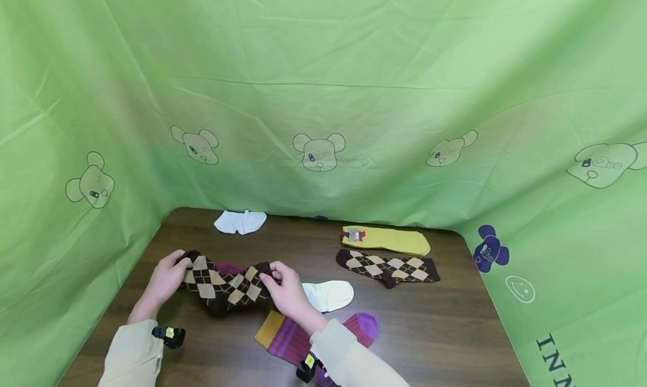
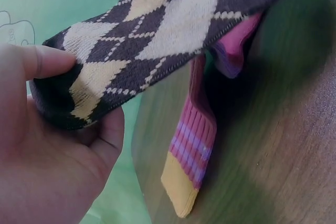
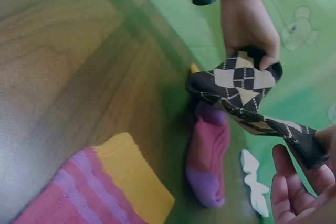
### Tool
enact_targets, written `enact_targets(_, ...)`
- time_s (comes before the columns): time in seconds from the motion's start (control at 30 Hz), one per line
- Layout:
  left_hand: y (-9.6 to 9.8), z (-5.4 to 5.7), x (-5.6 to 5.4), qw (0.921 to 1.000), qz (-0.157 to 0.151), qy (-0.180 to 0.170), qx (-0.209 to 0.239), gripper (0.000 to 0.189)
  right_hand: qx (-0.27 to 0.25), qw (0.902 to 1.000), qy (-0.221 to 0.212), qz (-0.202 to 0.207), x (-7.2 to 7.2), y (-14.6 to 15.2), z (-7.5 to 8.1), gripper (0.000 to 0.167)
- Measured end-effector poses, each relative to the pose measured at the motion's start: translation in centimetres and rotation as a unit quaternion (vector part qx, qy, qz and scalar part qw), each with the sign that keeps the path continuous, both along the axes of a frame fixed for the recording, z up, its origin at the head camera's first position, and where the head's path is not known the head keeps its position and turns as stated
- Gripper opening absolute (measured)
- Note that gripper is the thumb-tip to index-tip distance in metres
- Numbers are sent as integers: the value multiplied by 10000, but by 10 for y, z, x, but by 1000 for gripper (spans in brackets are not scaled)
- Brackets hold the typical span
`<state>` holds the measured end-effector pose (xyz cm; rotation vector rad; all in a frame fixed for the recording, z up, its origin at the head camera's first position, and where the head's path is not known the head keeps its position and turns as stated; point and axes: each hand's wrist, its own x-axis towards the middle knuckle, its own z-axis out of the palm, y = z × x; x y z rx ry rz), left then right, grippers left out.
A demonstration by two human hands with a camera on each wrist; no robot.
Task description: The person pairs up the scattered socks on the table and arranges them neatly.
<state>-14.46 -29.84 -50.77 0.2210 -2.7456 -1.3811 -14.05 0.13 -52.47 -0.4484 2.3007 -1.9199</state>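
A dark brown argyle sock (image 1: 207,280) with cream and tan diamonds is stretched sideways above the table. My left hand (image 1: 167,277) pinches its toe end between thumb and fingers, as the left wrist view also shows on the sock (image 2: 173,30). At the other end, the cuff is gripped by my right hand (image 1: 290,291). The heel sags between the two hands. Behind the held sock lies a magenta striped sock (image 1: 228,268), mostly hidden in the head view; its yellow cuff (image 2: 180,187) shows in the left wrist view.
Another argyle sock (image 1: 386,268) lies at right, below a yellow sock (image 1: 391,240). One white sock (image 1: 240,222) is at the back left, another white sock (image 1: 331,295) beside my right hand. Under my right forearm lies a second striped sock (image 1: 293,342). Green cloth (image 1: 323,112) surrounds the table.
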Motion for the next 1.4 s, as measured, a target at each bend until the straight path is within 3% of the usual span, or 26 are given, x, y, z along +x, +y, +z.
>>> enact_targets(0.13, 4, 1, -2, 9999, 15, 21, 122, 17, -124, 9998, -33, -150, -3, 5, 3, 11)
enact_targets(0.37, 15, -1, -2, 9978, 154, -99, 644, 18, -149, 9994, 199, -260, 11, 16, 46, 11)
enact_targets(0.57, 21, -4, -5, 9961, 218, -222, 824, 36, -160, 9984, 260, -471, 5, 23, 43, 12)
enact_targets(0.8, 24, -3, -10, 9987, 349, 186, 332, 48, -252, 9958, 235, -848, -16, 33, 11, 13)
enact_targets(0.9, 26, -4, -13, 9983, 341, 421, 231, 50, -306, 9949, 195, -945, -19, 38, 6, 14)
enact_targets(1.07, 31, -5, -17, 9961, 444, 715, 276, 52, -370, 9935, 164, -1062, -21, 44, 5, 15)
enact_targets(1.23, 35, -4, -21, 9934, 788, 786, 276, 53, -291, 9915, 108, -1264, -24, 48, 4, 14)
enact_targets(1.4, 40, -1, -23, 9909, 1002, 815, 363, 44, -295, 9905, 215, -1323, -18, 54, 22, 12)
